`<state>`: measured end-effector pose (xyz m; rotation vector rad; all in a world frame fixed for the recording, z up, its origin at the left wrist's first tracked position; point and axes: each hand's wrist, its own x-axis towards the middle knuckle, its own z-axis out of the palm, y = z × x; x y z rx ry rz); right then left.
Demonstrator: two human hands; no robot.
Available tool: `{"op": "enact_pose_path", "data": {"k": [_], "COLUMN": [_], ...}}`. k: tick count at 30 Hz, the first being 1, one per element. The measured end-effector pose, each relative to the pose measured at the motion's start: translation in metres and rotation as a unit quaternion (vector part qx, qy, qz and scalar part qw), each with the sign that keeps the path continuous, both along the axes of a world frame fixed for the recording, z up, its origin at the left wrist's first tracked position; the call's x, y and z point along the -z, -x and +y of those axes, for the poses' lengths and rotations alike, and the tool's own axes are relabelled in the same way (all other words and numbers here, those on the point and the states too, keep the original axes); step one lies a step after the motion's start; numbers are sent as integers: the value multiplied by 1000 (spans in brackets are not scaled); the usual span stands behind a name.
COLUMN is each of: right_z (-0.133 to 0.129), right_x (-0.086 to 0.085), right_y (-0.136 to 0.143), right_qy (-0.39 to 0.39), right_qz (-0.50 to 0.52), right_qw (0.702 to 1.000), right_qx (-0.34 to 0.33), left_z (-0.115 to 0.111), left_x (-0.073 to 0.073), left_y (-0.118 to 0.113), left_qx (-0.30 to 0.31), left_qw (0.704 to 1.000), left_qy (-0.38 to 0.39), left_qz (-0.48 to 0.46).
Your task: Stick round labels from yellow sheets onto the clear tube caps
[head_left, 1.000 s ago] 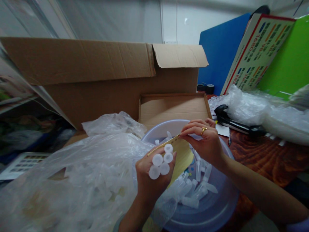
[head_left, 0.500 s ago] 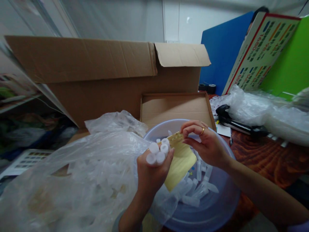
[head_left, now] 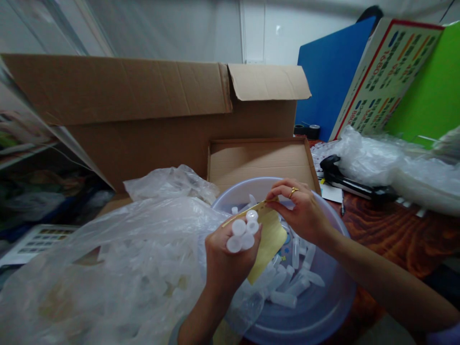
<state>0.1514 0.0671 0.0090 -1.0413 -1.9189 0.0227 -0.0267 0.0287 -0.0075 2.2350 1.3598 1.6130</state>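
Observation:
My left hand (head_left: pixel 230 266) is closed round a bunch of several white plastic tubes (head_left: pixel 238 227), their round ends facing up. Behind these tubes hangs a yellow sheet (head_left: pixel 268 249), perhaps a paper or thin bag; its upper edge passes behind my left fingers. Thumb and fingertips of my right hand (head_left: pixel 300 208), with a ring on one finger, pinch that edge at its right end. Both hands are above a translucent bluish plastic basin (head_left: pixel 323 306). More white tubes (head_left: pixel 283 299) lie loose inside it, partly covered by the sheet.
A large clear plastic bag (head_left: pixel 118 268) full of whitish pieces lies at the left, overlapping the basin. Behind stand a big cardboard box (head_left: pixel 161 143) and a shallow cardboard tray (head_left: pixel 258 163). On the wooden table (head_left: pixel 381 235) at right are a black stapler-like tool (head_left: pixel 352 184) and plastic wrap (head_left: pixel 381 158).
The tubes in my left hand have shifted slightly right and down. The yellow sheet has tilted, showing its upper edge more edge-on, and my right hand has moved a little left.

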Motion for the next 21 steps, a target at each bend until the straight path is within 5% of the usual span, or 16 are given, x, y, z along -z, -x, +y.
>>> {"op": "enact_pose_path", "data": {"k": [11,16,18,21], "right_z": [-4,-11,-11,-9], "right_x": [1,-6,-9,-11], "right_y": [0,1,2,4], "right_qy": [18,69,127,231], "right_qz": [-11,63,145,272], "right_qw": [1000,993,968,893], "right_qx": [2,-70,-161,-275], "left_z": [1,2,3,4], "left_x": [1,3,5,6], "left_y": [0,3,3,1], "left_qx": [-6,-39,-35,15], "left_qw": [1000,998,997,996], "left_qy": [-7,47,71,82], "left_qz": [3,-2,-10,-20]}}
